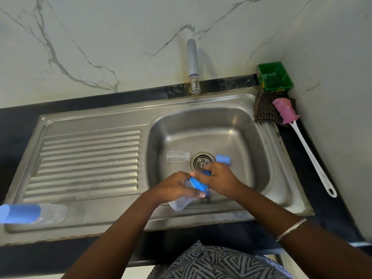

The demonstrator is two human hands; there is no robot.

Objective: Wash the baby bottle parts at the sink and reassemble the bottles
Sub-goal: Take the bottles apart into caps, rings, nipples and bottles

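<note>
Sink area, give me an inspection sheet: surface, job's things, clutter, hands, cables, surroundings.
Surface: stainless steel sink with ribbed drainboard, set in a dark counter.
Job's things: clear plastic bottle with blue collar in both hands; small clear bottle and blue cap lying in the basin; capped bottle lying on the drainboard.
Clutter: pink bottle brush, checked cloth, green tub.
Hands: left hand grips the bottle body; right hand grips its top.
Cables: nothing seen.
Surroundings: marble-look wall, metal tap.

Steel sink [201, 101]: clear bottle [178, 156], blue cap [223, 159] in basin.
</note>
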